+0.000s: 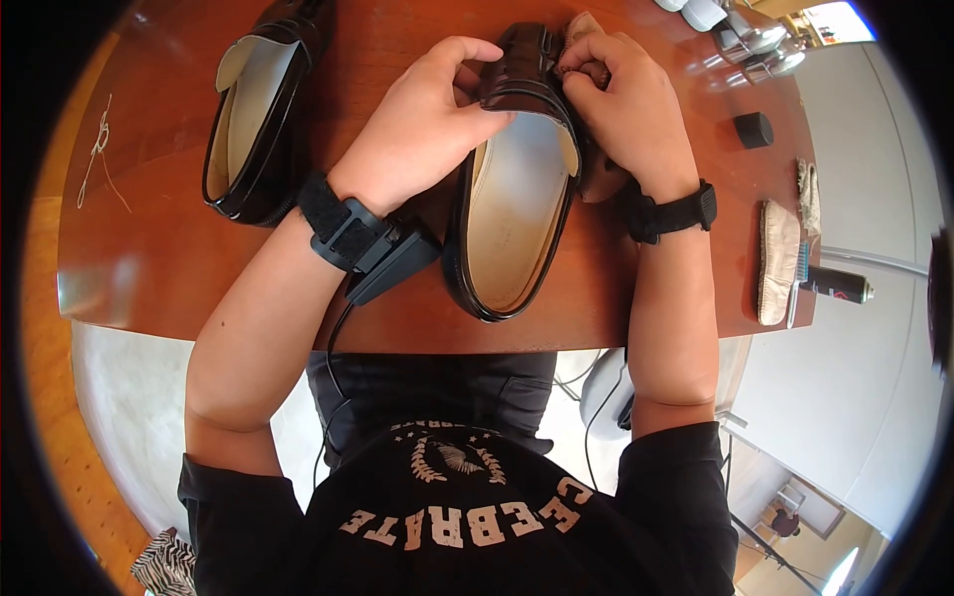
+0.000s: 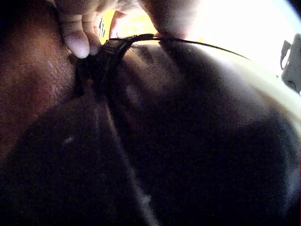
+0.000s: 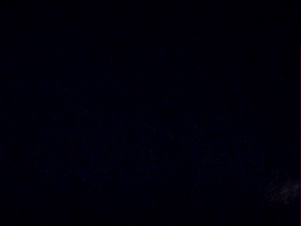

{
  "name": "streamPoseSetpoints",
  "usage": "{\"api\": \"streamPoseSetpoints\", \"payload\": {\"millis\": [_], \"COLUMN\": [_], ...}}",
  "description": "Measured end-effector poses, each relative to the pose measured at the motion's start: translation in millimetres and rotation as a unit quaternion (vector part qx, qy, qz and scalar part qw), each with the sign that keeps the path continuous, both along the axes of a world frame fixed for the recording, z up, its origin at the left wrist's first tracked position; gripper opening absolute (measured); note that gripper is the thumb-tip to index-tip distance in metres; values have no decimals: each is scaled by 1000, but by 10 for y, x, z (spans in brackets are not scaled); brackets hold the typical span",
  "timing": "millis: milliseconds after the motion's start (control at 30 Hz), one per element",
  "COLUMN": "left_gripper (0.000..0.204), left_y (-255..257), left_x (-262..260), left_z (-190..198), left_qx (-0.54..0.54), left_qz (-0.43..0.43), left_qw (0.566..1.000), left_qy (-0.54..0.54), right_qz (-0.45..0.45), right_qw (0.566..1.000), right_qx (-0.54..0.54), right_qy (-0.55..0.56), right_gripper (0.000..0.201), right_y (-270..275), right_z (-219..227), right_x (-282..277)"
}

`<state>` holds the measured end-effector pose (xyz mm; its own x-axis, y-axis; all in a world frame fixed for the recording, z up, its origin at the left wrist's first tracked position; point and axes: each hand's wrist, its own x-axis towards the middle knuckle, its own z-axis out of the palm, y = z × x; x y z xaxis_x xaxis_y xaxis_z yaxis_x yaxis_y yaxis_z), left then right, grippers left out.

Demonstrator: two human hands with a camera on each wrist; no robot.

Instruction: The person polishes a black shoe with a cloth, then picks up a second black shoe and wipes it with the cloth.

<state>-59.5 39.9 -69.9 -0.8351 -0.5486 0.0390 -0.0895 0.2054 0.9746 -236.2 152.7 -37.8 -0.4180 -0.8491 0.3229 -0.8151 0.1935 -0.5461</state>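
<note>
A dark, glossy loafer [image 1: 518, 89] lies with its heel towards the person and its pale insole showing. My left hand [image 1: 422, 124] grips it across the upper, thumb at the edge of the opening and fingers over the far side. In the left wrist view, fingertips [image 2: 77, 44] press at the dark shoe [image 2: 188, 127]. On the shoe's right side, my right hand [image 1: 636, 114] pinches a bunched brown cloth [image 1: 583, 30] close against the leather. More of that cloth hangs below the palm. The right wrist view is almost wholly black.
A matching loafer [image 1: 283, 129] stands on the wooden table [image 1: 388, 30] at left, near a knotted string [image 1: 97, 149]. Along the right lie a black cylinder [image 1: 753, 130], a beige pad [image 1: 777, 260], a brush [image 1: 800, 268] and a spray can [image 1: 840, 284]. Shiny metal containers [image 1: 755, 45] stand at the back right.
</note>
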Motion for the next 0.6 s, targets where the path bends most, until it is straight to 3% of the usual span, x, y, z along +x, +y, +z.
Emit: {"api": "streamPoseSetpoints", "payload": {"millis": [600], "left_gripper": [54], "left_y": [0], "left_x": [11], "left_z": [22], "left_qx": [13], "left_qz": [-15], "left_qw": [1000], "left_qy": [6], "right_qz": [2], "right_qw": [1000], "right_qx": [-4], "right_qy": [4], "right_gripper": [8], "right_y": [-3], "right_z": [-4], "right_x": [12]}}
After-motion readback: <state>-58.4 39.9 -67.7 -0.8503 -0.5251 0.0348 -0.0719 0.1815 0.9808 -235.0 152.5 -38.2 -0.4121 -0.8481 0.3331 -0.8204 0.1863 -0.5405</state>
